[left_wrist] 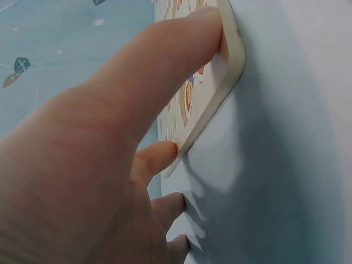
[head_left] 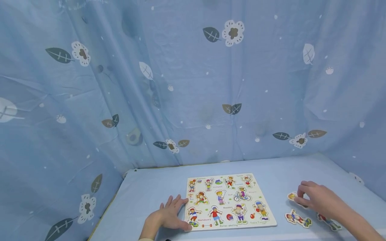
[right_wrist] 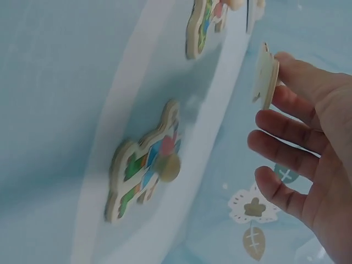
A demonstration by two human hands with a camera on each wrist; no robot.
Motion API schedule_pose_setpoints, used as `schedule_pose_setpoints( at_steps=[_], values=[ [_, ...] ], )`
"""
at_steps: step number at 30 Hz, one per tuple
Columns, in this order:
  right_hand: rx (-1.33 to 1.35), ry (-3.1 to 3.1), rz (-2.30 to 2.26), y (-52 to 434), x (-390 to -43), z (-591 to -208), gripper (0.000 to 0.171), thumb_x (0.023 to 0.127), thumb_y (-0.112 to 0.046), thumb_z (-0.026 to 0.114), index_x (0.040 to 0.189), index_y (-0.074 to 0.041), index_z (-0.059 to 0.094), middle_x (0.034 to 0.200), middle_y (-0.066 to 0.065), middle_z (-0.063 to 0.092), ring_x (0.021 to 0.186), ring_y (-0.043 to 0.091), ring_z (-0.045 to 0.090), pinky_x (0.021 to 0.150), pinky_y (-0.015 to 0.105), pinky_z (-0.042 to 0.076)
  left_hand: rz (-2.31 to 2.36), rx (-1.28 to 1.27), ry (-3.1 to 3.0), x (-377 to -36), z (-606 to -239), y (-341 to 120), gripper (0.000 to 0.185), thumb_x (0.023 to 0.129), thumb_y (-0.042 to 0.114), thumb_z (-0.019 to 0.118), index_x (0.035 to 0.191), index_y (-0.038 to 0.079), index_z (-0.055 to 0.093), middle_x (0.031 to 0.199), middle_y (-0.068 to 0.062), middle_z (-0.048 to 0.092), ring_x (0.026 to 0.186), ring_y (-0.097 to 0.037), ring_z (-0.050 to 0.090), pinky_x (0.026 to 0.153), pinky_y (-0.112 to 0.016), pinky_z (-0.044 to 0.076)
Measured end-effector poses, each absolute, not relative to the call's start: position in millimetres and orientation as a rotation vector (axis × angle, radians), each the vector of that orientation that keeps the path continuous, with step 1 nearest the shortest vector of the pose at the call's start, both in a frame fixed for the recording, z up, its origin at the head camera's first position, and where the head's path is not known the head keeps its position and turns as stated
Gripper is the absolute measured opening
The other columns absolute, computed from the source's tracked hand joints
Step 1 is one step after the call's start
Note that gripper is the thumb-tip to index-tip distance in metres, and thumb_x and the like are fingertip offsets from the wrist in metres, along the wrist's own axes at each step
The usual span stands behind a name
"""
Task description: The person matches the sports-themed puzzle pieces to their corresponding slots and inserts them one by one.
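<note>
A wooden knob-puzzle board (head_left: 256,198) printed with sports figures lies on the blue cloth. My left hand (head_left: 169,214) is spread at its left edge; the left wrist view shows the thumb (left_wrist: 181,41) resting on the near corner and the index fingertip touching the side. Off to the right of the board, my right hand (head_left: 321,197) pinches a figure-shaped puzzle piece (right_wrist: 267,80) between thumb and fingers, raised off the cloth and tilted. The hand hides much of its picture. Closer to me lies a skateboarder piece (head_left: 298,219), and another figure piece (head_left: 330,222) sits partly under the forearm.
A light blue cloth (head_left: 150,187) covers the table. Blue curtains (head_left: 193,100) with leaves and flowers hang behind and along both sides. On the loose piece with green shoes (right_wrist: 132,170), a round wooden knob (right_wrist: 168,167) stands up.
</note>
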State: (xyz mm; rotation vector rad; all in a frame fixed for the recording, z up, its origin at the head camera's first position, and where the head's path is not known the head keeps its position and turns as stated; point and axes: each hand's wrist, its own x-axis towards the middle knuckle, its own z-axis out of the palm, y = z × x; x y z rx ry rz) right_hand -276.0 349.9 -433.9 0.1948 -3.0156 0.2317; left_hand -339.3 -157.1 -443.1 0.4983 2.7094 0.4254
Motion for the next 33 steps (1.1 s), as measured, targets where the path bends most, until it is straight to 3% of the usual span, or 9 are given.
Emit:
schedule_pose_setpoints(
  at_steps=[6, 21, 33],
  values=[
    [0.251, -2.992, 0.245, 336, -275, -437, 0.026, 0.084, -0.035, 0.077, 0.076, -0.023, 0.056, 0.078, -0.009, 0.051, 0.060, 0.007, 0.040, 0.054, 0.026, 0.036, 0.451, 0.526, 2.706, -341, -456, -162, 0.101, 0.067, 0.066, 0.078, 0.148, 0.017, 0.042, 0.159, -0.019, 0.029, 0.147, -0.049, 0.016, 0.110, -0.076, 0.013],
    [0.330, -2.938, 0.232, 304, -287, -428, 0.023, 0.083, -0.035, 0.078, 0.075, -0.027, 0.059, 0.080, -0.014, 0.054, 0.064, 0.005, 0.042, 0.057, 0.026, 0.041, 0.477, 0.500, 2.693, -350, -465, -165, 0.106, 0.064, 0.071, 0.076, 0.148, 0.016, 0.041, 0.159, -0.019, 0.028, 0.146, -0.051, 0.015, 0.109, -0.077, 0.010],
    [0.351, -2.911, 0.249, 275, -301, -425, 0.022, 0.083, -0.037, 0.078, 0.075, -0.028, 0.059, 0.080, -0.015, 0.054, 0.066, 0.004, 0.043, 0.060, 0.027, 0.040, 0.445, 0.505, 2.688, -345, -449, -160, 0.090, 0.073, 0.057, 0.078, 0.146, 0.017, 0.043, 0.158, -0.019, 0.030, 0.146, -0.050, 0.016, 0.110, -0.076, 0.013]
  ],
)
